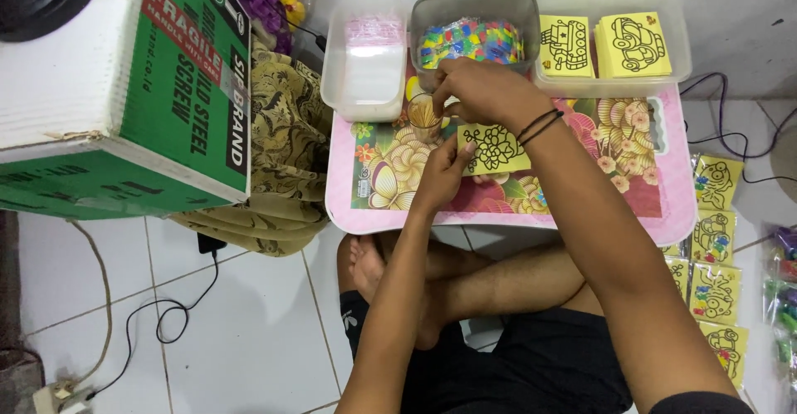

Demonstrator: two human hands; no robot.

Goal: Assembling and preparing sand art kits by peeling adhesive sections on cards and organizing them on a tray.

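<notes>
**Flower card barely started**

Left hand (444,173) pinches the yellow card (496,150) flat on the pink surface (672,206). Right hand (486,90) is closed on smth at the small cup (423,113), can't tell what. Card looks uncoloured – pretty much all left imo. Cup contents, right fingertips – hidden.

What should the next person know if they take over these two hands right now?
Left hand pins the yellow flower-outline card on the pink floral lap table. Right hand has fingertips at the small clear cup of thin sticks. The card appears uncoloured; whether a stick is gripped is unclear. Blank yellow cards sit in the clear tray; coloured packets fill the grey tub.
</notes>
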